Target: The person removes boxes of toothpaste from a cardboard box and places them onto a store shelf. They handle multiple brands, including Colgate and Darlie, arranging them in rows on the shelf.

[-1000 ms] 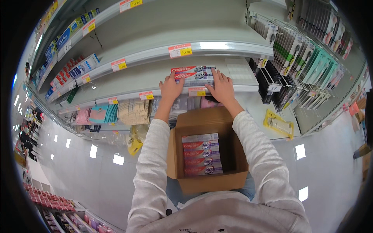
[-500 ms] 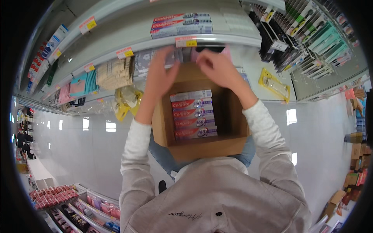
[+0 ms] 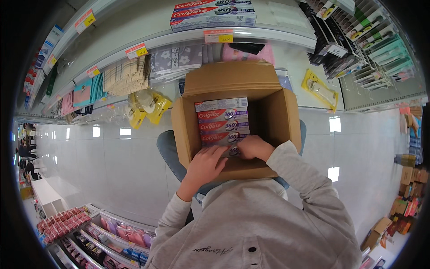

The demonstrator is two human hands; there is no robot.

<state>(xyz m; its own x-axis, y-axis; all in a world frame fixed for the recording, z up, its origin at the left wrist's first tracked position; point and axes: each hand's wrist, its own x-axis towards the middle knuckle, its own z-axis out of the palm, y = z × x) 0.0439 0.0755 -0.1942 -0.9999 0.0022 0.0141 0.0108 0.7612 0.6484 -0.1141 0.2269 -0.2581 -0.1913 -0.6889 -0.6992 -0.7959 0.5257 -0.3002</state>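
Toothpaste cartons, red, white and purple, lie in a row (image 3: 224,126) inside the open cardboard box (image 3: 290,121) before you, on the nine o'clock side; take twelve as straight ahead, away from your body. Your hands meet at the nearest carton (image 3: 234,151), at six o'clock in the box. Your left hand (image 3: 206,163) comes in from about half past seven, its fingers extended and close together, laid over that carton's left end. Your right hand (image 3: 254,147) reaches in from about half past four, fingers curled down at the other end, their tips hidden. Whether either hand is pinching the cardboard or just touching it, you can't tell from this view.

The step in hand looks like getting hold of that one carton by its two ends. Lifting it from here would call for fingertips firmly against both ends, an even pull, and care not to drag up the carton just beyond it or catch your knuckles on the box's near wall.

Up at twelve o'clock, past the box, two matching cartons (image 3: 212,18) sit on the shelf (image 3: 286,36), well apart from your hands. Below that shelf, toward eleven, lie folded grey cloths (image 3: 177,60).
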